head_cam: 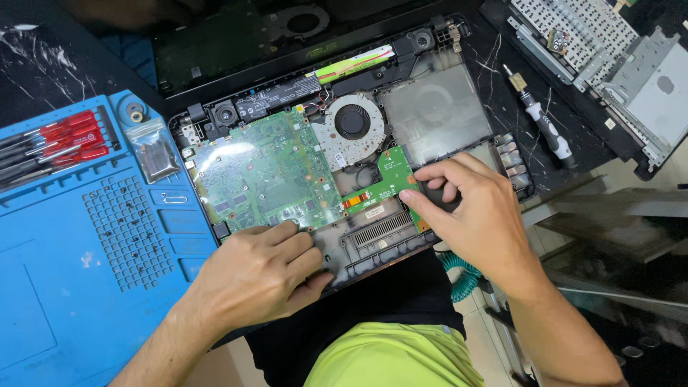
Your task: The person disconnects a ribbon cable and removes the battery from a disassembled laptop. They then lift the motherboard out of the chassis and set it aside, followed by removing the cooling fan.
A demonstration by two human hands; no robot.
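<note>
Opened laptop base (373,143) lies on dark marble bench (502,79); left hand (258,276) flat, right hand (473,211) pinching black part (435,195); blue mat (86,272) alongside

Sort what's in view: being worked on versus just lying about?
In hand: opened laptop base, steadied by left hand; green board; small dark part gripped by right hand.

Lying about: screwdriver, blue mat, red-handled drivers, plastic bag, removed keyboard.
</note>
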